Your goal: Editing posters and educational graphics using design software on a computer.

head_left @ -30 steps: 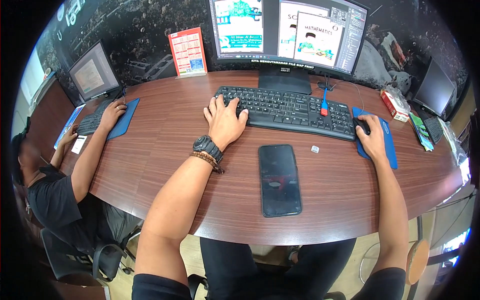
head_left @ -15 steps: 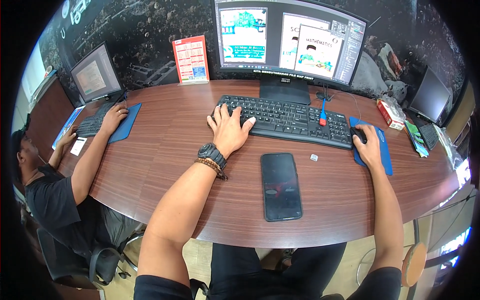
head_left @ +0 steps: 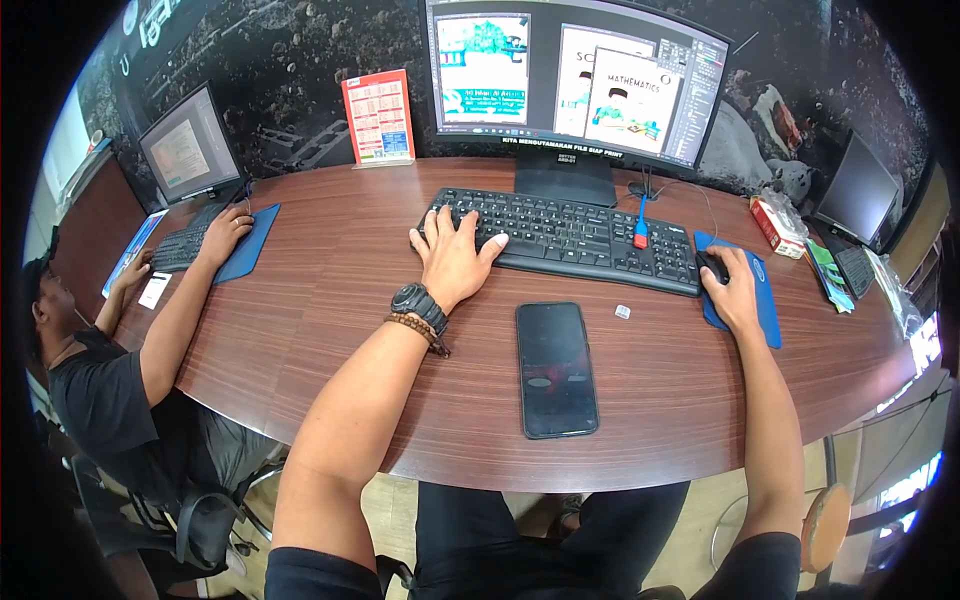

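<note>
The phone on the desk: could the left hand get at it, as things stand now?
Probably yes. The left hand is spread over the left end of the keyboard, and the phone lies nearer the person, with nothing visible between hand and phone.

Cover titles on monitor, white lettering on bezel, lettered wall

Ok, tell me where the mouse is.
In the head view, the black mouse sits right of centre under the right hand, on the blue pad beside the right end of the keyboard.
</note>
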### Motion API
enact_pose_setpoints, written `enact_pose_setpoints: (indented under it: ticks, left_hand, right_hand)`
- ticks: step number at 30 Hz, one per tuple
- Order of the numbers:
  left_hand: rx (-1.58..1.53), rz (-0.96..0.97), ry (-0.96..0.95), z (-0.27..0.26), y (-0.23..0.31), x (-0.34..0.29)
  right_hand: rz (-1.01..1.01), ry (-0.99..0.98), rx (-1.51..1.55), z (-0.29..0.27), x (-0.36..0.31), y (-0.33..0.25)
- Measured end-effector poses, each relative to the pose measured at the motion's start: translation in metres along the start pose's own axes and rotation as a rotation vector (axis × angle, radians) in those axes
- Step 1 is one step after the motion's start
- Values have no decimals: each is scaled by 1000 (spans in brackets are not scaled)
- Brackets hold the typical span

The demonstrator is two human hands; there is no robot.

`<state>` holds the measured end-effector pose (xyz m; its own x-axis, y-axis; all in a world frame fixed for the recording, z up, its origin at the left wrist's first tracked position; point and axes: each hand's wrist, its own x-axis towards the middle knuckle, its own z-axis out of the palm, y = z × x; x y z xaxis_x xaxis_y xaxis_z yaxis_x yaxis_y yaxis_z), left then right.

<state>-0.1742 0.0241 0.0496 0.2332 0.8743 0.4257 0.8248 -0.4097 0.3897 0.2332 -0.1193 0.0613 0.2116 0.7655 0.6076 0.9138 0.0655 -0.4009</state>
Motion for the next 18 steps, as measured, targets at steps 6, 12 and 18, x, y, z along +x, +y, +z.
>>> enact_pose_setpoints:
  ticks: [6, 12, 18]
  left_hand:
    - [10, -3, 1, 0, 0, 1]
    - [9, 1, -1, 0, 0, 0]
    - [14, 6, 7, 0, -1, 0]
  right_hand:
    - [-7, -4, 7, 0, 0, 1]
    - [-6, 0, 19, 0, 0, 0]
    - [1, -9, 11, 0, 0, -1]
